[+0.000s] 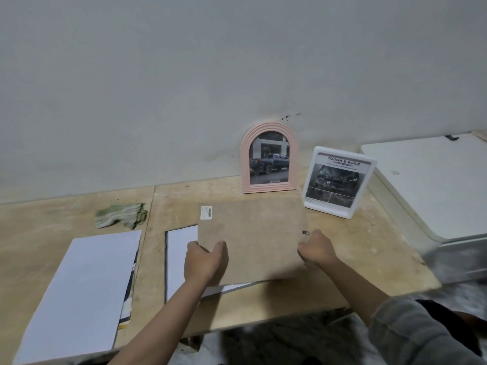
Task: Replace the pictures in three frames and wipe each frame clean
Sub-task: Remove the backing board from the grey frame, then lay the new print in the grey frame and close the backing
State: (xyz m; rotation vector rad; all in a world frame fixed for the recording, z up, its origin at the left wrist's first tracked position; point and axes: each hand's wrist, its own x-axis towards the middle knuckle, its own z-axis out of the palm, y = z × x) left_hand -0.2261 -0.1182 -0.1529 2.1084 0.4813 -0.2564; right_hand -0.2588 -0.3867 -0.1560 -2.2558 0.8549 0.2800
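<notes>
Both hands grip a brown fiberboard backing board point(253, 241) just above the table point(342, 291). The left hand point(204, 262) curls its fingers round the board's near left corner, thumb on top; the right hand point(316, 250) pinches the right edge beside a small metal hanger point(305, 232). Both forearms reach forward, the right in a grey sleeve point(411, 335). A white barcode sticker point(206, 212) sits at the board's far left corner, its print too small to read. Under the board lies a dark-edged frame point(181, 259) showing a white sheet. To its left rests a stack of white sheets point(84, 280); beyond that, a crumpled green-and-white cloth point(121, 215). Against the wall stands a pink arched frame point(269, 158) with a picture of a blue pickup. Beside it, a white frame point(340, 181) leans back, headed "TOUGH & AGILE". A white appliance point(432, 185) sits at far right.
</notes>
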